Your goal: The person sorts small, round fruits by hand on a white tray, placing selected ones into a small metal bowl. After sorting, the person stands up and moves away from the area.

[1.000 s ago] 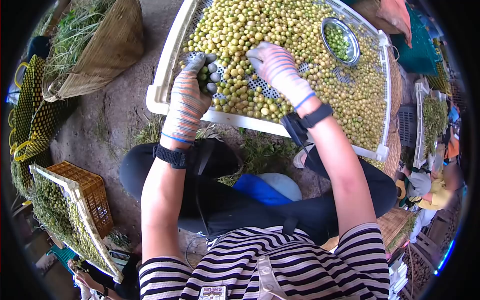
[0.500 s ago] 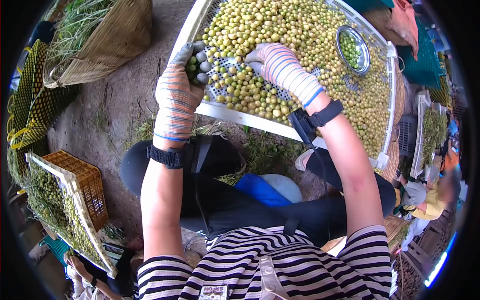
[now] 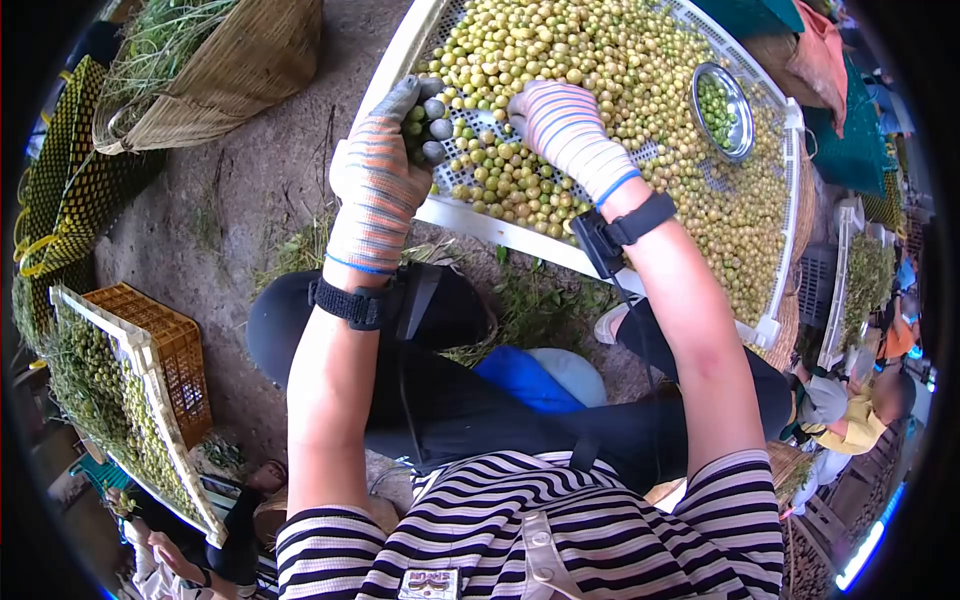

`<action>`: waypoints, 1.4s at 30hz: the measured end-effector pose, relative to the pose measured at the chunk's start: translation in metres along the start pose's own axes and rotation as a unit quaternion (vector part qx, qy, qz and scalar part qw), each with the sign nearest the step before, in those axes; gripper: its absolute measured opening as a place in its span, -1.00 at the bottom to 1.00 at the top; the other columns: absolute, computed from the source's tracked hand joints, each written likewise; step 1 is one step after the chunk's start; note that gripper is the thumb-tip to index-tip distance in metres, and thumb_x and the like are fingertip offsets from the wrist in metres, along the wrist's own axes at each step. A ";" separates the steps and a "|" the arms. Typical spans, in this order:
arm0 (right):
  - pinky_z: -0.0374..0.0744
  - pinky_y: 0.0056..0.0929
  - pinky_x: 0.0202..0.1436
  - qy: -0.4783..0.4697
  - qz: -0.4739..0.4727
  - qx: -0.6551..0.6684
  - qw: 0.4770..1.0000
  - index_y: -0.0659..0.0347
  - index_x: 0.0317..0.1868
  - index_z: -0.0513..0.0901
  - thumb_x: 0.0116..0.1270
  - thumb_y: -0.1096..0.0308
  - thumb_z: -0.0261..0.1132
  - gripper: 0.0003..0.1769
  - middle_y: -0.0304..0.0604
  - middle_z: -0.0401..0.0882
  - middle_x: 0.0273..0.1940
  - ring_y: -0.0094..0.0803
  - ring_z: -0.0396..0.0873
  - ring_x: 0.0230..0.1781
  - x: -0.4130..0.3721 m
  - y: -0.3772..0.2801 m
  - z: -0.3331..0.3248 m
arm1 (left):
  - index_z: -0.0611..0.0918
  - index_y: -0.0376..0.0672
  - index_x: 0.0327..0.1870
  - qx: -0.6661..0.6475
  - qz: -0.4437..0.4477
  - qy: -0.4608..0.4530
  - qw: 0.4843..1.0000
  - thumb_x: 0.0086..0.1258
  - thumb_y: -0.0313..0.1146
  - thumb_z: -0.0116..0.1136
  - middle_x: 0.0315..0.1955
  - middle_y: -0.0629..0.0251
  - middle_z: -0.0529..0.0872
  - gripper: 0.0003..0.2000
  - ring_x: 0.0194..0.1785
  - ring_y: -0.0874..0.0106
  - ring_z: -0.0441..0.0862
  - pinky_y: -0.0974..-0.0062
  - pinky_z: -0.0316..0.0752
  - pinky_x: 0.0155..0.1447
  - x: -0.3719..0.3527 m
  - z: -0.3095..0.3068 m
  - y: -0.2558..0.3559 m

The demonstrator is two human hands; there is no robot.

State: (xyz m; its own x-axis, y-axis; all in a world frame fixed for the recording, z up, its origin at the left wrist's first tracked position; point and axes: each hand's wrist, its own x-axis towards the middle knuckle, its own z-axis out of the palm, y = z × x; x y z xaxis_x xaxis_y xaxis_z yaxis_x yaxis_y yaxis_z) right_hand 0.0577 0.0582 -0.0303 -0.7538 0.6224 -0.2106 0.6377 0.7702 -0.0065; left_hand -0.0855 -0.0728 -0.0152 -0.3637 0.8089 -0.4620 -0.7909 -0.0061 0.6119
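Note:
A white perforated tray holds a spread of small round yellow-green fruits. My left hand, in a striped glove with grey fingertips, is curled round several greener fruits above the tray's near left corner. My right hand, gloved alike, is among the fruits in the tray. Its fingers are bent inward, and the glove hides whatever may be between them. A metal bowl holding small green fruits rests on the layer at the tray's right side.
To the left stand a woven basket of green stalks and an orange crate beside another fruit-filled tray. A blue object lies by my legs. Co-workers are at the lower left and far right.
The whole view has shifted slightly, with the tray now a little further right. My left hand still holds the green fruits; my right hand stays at the fruit layer, its fingers still bent.

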 end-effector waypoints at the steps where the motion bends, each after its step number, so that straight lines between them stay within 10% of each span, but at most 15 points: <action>1: 0.57 -0.22 -0.12 0.014 -0.019 -0.006 1.000 0.06 -0.25 0.70 0.19 0.19 0.24 -0.79 -0.10 0.65 -0.29 -0.15 0.62 -0.20 0.002 -0.004 0.006 | 0.61 -0.25 -0.26 0.000 -0.001 0.000 1.000 0.35 -0.27 0.09 -0.53 0.38 0.58 -0.79 -0.54 0.55 0.49 0.69 0.32 -0.52 0.000 -0.001 0.000; 6: 0.57 -0.16 -0.16 -0.041 -0.012 -0.056 0.997 0.17 -0.30 0.68 0.18 0.29 0.19 -0.80 0.02 0.64 -0.28 -0.09 0.63 -0.26 -0.002 -0.022 -0.002 | 0.61 -0.26 -0.28 -0.005 0.000 0.001 1.000 0.35 -0.27 0.09 -0.54 0.36 0.58 -0.79 -0.55 0.53 0.49 0.68 0.32 -0.52 0.002 -0.001 -0.001; 9: 0.60 -0.33 -0.22 -0.027 0.076 0.134 0.988 0.22 -0.33 0.69 0.14 0.29 0.24 -0.80 0.00 0.67 -0.35 -0.24 0.67 -0.34 -0.004 0.001 -0.011 | 0.60 -0.26 -0.27 -0.013 -0.007 0.008 1.000 0.35 -0.27 0.09 -0.55 0.35 0.58 -0.79 -0.56 0.53 0.48 0.67 0.31 -0.52 0.001 0.003 0.000; 13: 0.53 -0.47 -0.35 0.018 -0.078 0.473 0.878 0.19 -0.45 0.65 0.09 0.12 0.34 -0.72 -0.12 0.60 -0.55 -0.44 0.53 -0.57 -0.061 0.037 -0.017 | 0.60 -0.27 -0.27 -0.008 0.008 0.002 1.000 0.36 -0.28 0.09 -0.56 0.35 0.57 -0.79 -0.56 0.53 0.47 0.66 0.30 -0.53 -0.002 0.003 0.001; 17: 0.56 -0.29 -0.39 -0.170 -0.130 0.132 0.968 0.11 -0.44 0.66 0.12 0.19 0.32 -0.82 -0.08 0.59 -0.55 -0.24 0.62 -0.50 -0.155 0.007 -0.027 | 0.62 -0.27 -0.27 0.002 0.007 0.001 1.000 0.35 -0.27 0.10 -0.56 0.35 0.58 -0.78 -0.57 0.54 0.47 0.66 0.30 -0.53 0.000 0.006 -0.005; 19: 0.56 -0.22 -0.40 -0.117 -0.134 0.048 0.983 0.06 -0.49 0.66 0.12 0.16 0.30 -0.82 -0.02 0.56 -0.58 -0.13 0.62 -0.45 -0.186 -0.010 0.000 | 0.62 -0.27 -0.28 0.012 0.006 -0.005 1.000 0.36 -0.27 0.10 -0.56 0.36 0.58 -0.78 -0.56 0.55 0.48 0.68 0.30 -0.53 -0.003 0.011 -0.008; 23: 0.56 -0.19 -0.39 -0.172 -0.086 0.129 0.973 0.02 -0.47 0.67 0.12 0.10 0.25 -0.79 -0.01 0.58 -0.53 -0.12 0.62 -0.44 -0.171 -0.006 -0.026 | 0.61 -0.27 -0.25 0.038 -0.010 -0.008 0.999 0.37 -0.25 0.09 -0.55 0.40 0.58 -0.77 -0.55 0.57 0.49 0.72 0.31 -0.55 -0.005 0.012 -0.012; 27: 0.55 -0.17 -0.21 0.135 0.013 0.157 0.978 0.03 -0.28 0.67 0.23 0.22 0.20 -0.84 -0.05 0.60 -0.26 -0.08 0.59 -0.30 -0.092 0.019 -0.017 | 0.60 -0.26 -0.22 0.058 -0.056 -0.021 0.996 0.38 -0.24 0.07 -0.54 0.40 0.58 -0.77 -0.55 0.59 0.50 0.73 0.31 -0.55 0.000 0.009 -0.026; 42: 0.58 -0.21 -0.21 -0.020 0.098 0.132 0.986 0.11 -0.34 0.70 0.03 0.09 0.30 -0.71 -0.02 0.65 -0.36 -0.13 0.63 -0.33 -0.011 0.011 -0.015 | 0.57 -0.16 -0.21 0.029 -0.147 0.011 0.989 0.41 -0.26 -0.04 -0.49 0.40 0.60 -0.81 -0.52 0.55 0.53 0.67 0.36 -0.52 -0.002 0.012 -0.047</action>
State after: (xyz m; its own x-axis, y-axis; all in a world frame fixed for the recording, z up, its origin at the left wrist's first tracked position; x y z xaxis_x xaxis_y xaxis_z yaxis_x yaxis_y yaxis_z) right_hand 0.0707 0.0624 -0.0137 -0.6081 0.7461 -0.2710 0.7938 0.5689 -0.2150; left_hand -0.0416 -0.0675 -0.0354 -0.1344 0.7577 -0.6386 -0.8342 0.2613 0.4856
